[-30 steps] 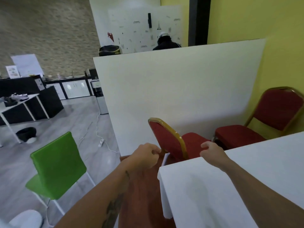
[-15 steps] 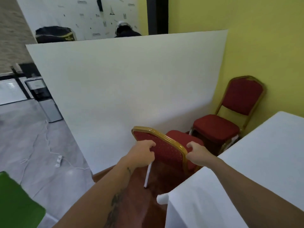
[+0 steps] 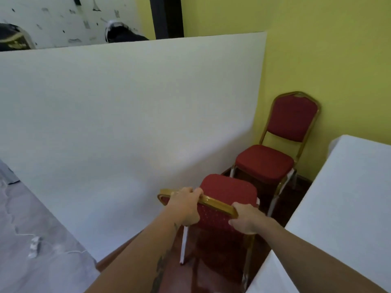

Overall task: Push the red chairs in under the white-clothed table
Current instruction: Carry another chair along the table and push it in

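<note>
Head view shows you a large white partition board (image 3: 131, 127) standing across the left and centre, meeting the yellow wall (image 3: 317, 49) on the right. Your white-clothed table (image 3: 342, 208) fills the lower right corner. Against the yellow wall stands the far red chair (image 3: 275, 157), upright, well clear of the table edge. Just in front of it is the near red chair (image 3: 224, 199), its seat pointing toward the far chair, beside the table's corner and not under the cloth. Your left hand (image 3: 186, 205) is wrapped around the gold top rail of its backrest at the left end, and your right hand (image 3: 247, 218) is clasped on the same rail's right end.
</note>
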